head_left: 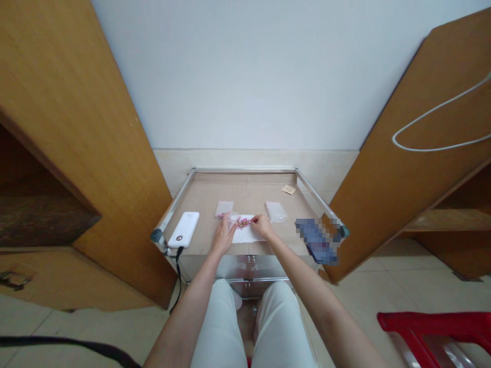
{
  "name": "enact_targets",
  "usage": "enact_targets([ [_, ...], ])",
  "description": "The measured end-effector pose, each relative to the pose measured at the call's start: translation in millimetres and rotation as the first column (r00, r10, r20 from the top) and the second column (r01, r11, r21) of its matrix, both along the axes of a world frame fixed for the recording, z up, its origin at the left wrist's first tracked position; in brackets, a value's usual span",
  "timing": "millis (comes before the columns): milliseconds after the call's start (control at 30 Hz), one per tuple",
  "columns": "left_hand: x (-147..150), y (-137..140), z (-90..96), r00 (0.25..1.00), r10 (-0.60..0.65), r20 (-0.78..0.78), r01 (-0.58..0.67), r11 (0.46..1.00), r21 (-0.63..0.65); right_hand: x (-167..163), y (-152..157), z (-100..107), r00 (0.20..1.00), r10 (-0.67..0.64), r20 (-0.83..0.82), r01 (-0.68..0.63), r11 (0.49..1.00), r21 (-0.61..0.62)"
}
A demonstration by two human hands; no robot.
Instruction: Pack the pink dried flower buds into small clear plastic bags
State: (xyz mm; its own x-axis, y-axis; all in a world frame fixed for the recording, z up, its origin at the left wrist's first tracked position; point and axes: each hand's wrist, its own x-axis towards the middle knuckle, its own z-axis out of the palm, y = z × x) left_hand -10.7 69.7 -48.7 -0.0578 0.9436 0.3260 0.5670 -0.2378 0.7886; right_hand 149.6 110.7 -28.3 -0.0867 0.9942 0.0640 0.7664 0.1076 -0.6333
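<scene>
A small cluster of pink and gold-brown beads, like a beaded bracelet or strand [243, 223], lies over a white sheet [245, 236] near the table's front edge. My right hand [261, 225] pinches the right end of the strand. At its left end, my left hand [224, 232] has its fingers closed at what looks like a small clear plastic bag [232, 218]; the exact grip is too small to make out. Just beyond my left hand rests a stack of clear bags [224, 207]. Another stack of clear bags [275, 211] sits beyond my right hand.
A white power bank [184, 230] with a black cable lies on the table [245, 190] at left. A small beige card [288, 189] is at back right, a blurred dark blue item [317, 240] at front right. Wooden cabinets flank the table; a red stool [437, 322] stands lower right.
</scene>
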Motion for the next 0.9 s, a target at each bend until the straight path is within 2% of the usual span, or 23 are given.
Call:
enact_targets([
  [200, 0, -2, 1.8, 1.000, -0.011, -0.004, 0.011, 1.000, 0.002, -4, -4, 5, 0.998, 0.012, 0.058, -0.013, 1.000, 0.022],
  [367, 0, -4, 5.7, 0.999, -0.013, -0.041, 0.013, 1.000, -0.010, -4, -3, 0, 0.999, -0.019, 0.035, 0.018, 0.999, 0.048],
  [500, 1, -4, 5.3, 0.999, -0.003, -0.043, 0.002, 1.000, -0.025, -2, 4, -2, 0.989, -0.111, -0.096, 0.113, 0.993, 0.017],
  [600, 1, -4, 4.6, 1.000, -0.002, -0.031, 0.001, 1.000, -0.024, -4, 8, 9, 0.952, -0.154, -0.264, 0.177, 0.982, 0.064],
  [733, 1, -3, 3.6, 1.000, -0.011, -0.013, 0.011, 1.000, -0.022, -17, 4, 35, 0.902, -0.085, -0.422, 0.150, 0.981, 0.124],
  [800, 0, -3, 2.9, 1.000, -0.016, -0.009, 0.016, 1.000, -0.016, -25, 0, 46, 0.908, -0.028, -0.417, 0.091, 0.987, 0.132],
  [900, 0, -2, 2.3, 1.000, -0.016, -0.018, 0.016, 1.000, -0.005, -34, -5, 55, 0.942, 0.100, -0.321, -0.045, 0.984, 0.174],
])
